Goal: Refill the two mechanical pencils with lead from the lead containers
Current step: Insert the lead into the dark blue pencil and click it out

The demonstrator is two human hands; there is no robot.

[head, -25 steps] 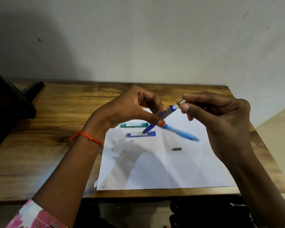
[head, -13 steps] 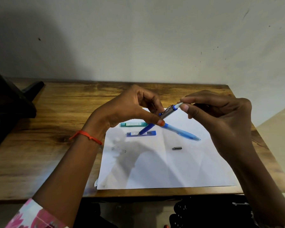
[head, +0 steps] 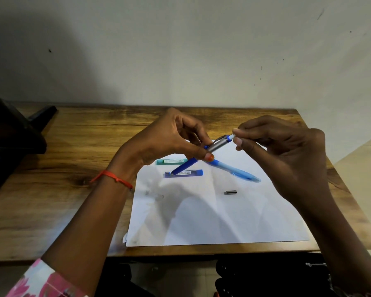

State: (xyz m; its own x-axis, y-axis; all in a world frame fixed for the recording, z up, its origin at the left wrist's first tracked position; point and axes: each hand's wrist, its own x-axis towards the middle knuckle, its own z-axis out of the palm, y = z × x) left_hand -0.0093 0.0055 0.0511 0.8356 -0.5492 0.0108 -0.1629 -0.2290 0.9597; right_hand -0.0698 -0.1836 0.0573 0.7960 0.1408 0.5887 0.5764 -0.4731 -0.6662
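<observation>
Paper lies by the desk's near edge, its front half bare. On it are a grey cap, a pale pencil, a blue case and a green case. Above them, the left hand grips the dark pencil mid-barrel, tip down-left. The right hand's fingers pinch its white top end.

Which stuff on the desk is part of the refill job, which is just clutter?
Job: dark blue pencil, gripped by left hand, white end pinched by right hand; light blue pencil; green lead container; blue lead container; small grey cap, probably off a pencil.
Lying about: white paper sheet; black object at left of the table.
</observation>
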